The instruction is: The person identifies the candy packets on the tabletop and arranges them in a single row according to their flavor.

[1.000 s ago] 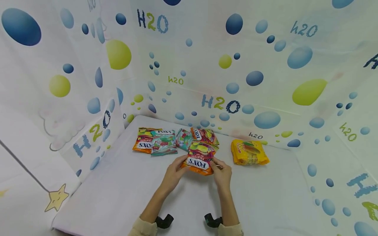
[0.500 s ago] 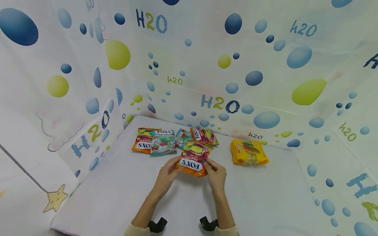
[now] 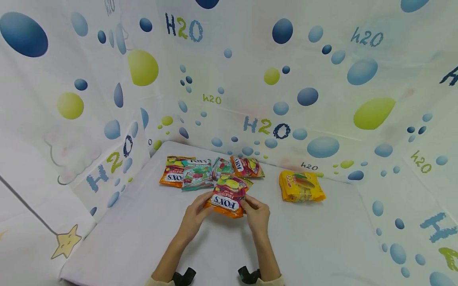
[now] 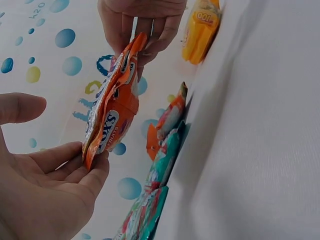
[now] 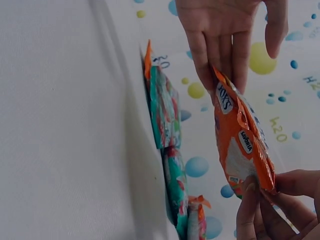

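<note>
So the orange Fox's bag (image 3: 229, 194) is between my hands, lower middle of the frame, long axis roughly up-down, top leaning right. Neither hand's nearer: my right (image 3: 258, 216) pinches its right edge, while my left (image 3: 195, 214) supports the left edge, thumb off. Bag's up-right of my left, up-left of my right.

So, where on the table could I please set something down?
Free: the white table left of the left hand, and in front of the yellow pack, right of the right hand. Crowded: the back, where four packets lie.
</note>
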{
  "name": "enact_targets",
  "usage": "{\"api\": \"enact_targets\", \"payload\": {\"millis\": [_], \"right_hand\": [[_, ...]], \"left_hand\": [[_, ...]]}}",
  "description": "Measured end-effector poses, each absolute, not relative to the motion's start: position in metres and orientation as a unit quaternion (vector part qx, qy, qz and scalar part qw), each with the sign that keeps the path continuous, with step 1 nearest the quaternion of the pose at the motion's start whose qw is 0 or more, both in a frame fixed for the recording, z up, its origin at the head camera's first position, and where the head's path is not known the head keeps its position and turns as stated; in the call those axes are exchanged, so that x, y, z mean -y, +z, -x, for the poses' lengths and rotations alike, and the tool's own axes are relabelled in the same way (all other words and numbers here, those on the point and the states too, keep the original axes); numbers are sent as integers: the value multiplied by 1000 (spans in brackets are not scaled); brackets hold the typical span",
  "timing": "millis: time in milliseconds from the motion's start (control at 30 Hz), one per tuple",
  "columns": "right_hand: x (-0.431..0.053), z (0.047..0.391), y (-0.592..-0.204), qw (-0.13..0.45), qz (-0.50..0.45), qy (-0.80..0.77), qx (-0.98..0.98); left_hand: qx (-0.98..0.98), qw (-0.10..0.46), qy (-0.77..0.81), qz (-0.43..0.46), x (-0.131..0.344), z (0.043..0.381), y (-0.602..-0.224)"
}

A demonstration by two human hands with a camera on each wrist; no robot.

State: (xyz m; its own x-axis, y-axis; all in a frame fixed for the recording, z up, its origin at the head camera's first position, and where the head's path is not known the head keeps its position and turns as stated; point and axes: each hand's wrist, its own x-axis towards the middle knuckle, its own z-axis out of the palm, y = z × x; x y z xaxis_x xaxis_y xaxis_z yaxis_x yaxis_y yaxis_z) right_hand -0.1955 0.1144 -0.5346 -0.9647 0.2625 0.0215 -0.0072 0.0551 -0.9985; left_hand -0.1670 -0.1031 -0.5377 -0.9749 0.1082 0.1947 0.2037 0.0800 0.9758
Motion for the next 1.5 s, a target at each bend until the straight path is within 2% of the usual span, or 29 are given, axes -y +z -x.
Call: {"api": "enact_targets", "payload": {"millis": [267,567,1500], "right_hand": [[-103,195,-536,70,79,687,719],[-85,189,-530,64,80,681,725],[-47,188,-550,35,53,661,748]], "left_hand": [[731,47,-671,113,119,157,-536],[737,36,-669,85,132,150,-539],[756,65,-647,72,174,132,-556]]}}
